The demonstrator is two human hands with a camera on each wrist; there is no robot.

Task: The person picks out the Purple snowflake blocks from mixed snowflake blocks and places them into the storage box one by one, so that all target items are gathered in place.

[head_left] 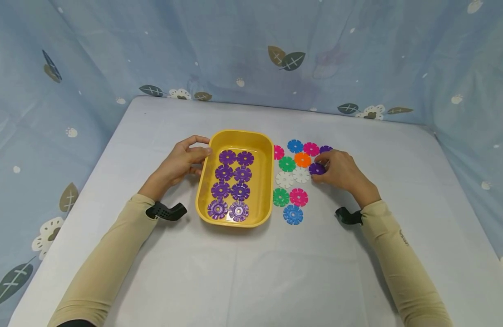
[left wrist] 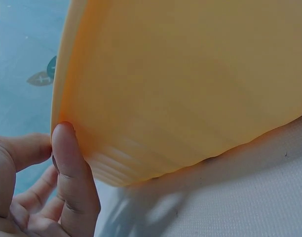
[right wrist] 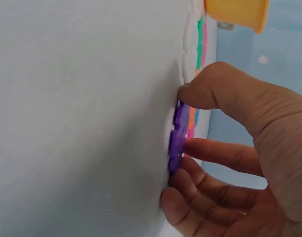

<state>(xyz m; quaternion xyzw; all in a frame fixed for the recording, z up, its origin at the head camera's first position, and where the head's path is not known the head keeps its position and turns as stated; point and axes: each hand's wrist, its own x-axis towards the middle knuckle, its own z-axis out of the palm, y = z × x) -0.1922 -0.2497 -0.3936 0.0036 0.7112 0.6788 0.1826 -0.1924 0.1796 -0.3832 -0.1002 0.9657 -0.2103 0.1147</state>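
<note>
My left hand holds the yellow tray by its left rim, thumb and finger on the edge, as the left wrist view also shows. Inside the tray lie several purple snowflake discs in two columns. To the right of the tray, my right hand pinches a purple snowflake disc between thumb and fingers. In the right wrist view this disc is close to the tabletop, slightly tilted; whether it still touches the cloth I cannot tell. Another purple disc lies just behind that hand, partly covered.
Between tray and right hand lie several loose discs: blue, green, pink, orange and white. A white cloth covers the table. Behind it hangs a blue patterned curtain.
</note>
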